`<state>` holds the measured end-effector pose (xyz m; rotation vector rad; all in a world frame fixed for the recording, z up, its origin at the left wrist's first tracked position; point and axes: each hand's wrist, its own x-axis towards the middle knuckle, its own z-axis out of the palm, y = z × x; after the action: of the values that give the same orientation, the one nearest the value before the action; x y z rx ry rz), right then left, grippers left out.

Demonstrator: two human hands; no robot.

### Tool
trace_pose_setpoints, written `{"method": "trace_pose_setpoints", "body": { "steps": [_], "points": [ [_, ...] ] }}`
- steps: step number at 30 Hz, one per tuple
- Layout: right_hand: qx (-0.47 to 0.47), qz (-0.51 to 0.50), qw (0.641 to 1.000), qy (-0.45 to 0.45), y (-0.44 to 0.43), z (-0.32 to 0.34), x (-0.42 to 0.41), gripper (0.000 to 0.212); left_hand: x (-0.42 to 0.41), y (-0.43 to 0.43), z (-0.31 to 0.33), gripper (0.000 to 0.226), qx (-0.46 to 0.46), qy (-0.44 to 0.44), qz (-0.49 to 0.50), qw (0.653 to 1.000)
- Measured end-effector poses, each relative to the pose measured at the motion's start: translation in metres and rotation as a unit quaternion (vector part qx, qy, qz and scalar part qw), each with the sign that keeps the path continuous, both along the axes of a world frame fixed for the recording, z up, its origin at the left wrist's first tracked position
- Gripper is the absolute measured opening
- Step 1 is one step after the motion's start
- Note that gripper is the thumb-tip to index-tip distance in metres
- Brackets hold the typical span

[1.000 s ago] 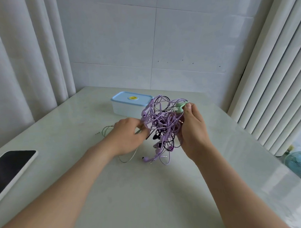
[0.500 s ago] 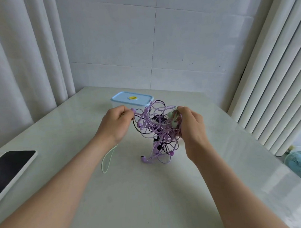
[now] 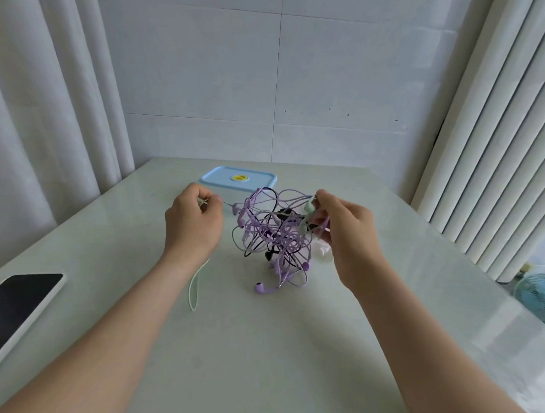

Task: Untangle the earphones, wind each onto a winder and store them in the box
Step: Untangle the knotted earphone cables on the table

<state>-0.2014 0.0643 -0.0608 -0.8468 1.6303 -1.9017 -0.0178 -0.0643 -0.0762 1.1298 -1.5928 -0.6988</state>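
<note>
**Two hands, one big knot of earphones**

Closest to the camera, on the left edge of the table (image 3: 270, 361), there's one phone (image 3: 18, 308) lying screen up, dark. A loop of pale green cable (image 3: 195, 289) trails on the table below the left wrist. The left hand (image 3: 193, 227) has its fingers (image 3: 210, 200) pinched on a thin cable end, pulled out sideways from the tangle of earphones (image 3: 273, 234). The tangle is mostly purple with some black cord in it; can't count the pairs. It's held up just over the table, one purple earbud (image 3: 260, 287) touching down. The right hand (image 3: 347, 231) pinches the tangle's right side around a mint green piece (image 3: 308, 216). Furthest back sits one box (image 3: 238, 184), blue lid shut, so can't see inside.
</note>
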Motion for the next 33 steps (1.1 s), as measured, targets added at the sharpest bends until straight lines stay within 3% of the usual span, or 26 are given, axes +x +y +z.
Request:
{"method": "trace_pose_setpoints", "body": {
  "steps": [3,6,11,14,19,26,33],
  "points": [
    [0.020,0.053,0.998,-0.042,0.001,0.001,0.002,0.031,-0.006,0.002,0.001,0.012,0.088,0.112,-0.085,0.986],
    [0.043,0.099,0.993,-0.049,0.002,0.002,0.007,0.038,-0.008,0.005,0.004,0.010,0.135,0.172,-0.120,0.968],
    [0.122,0.117,0.985,0.036,0.007,0.003,0.008,0.044,-0.007,0.007,0.010,0.009,0.101,0.229,-0.085,0.964],
    [0.094,0.132,0.987,0.015,0.005,0.002,0.009,0.009,-0.006,0.006,0.010,0.012,0.067,0.237,-0.057,0.968],
    [0.073,0.120,0.990,0.001,0.005,-0.001,0.010,0.029,-0.003,0.005,0.012,0.013,0.052,0.245,-0.021,0.968],
    [0.112,0.086,0.990,0.022,0.001,-0.005,0.009,0.031,-0.004,0.006,0.010,0.011,0.031,0.232,-0.022,0.972],
    [0.140,0.033,0.976,0.164,0.005,-0.007,0.009,0.024,-0.002,0.009,0.011,0.011,-0.060,0.214,-0.021,0.975]
  ]
}}
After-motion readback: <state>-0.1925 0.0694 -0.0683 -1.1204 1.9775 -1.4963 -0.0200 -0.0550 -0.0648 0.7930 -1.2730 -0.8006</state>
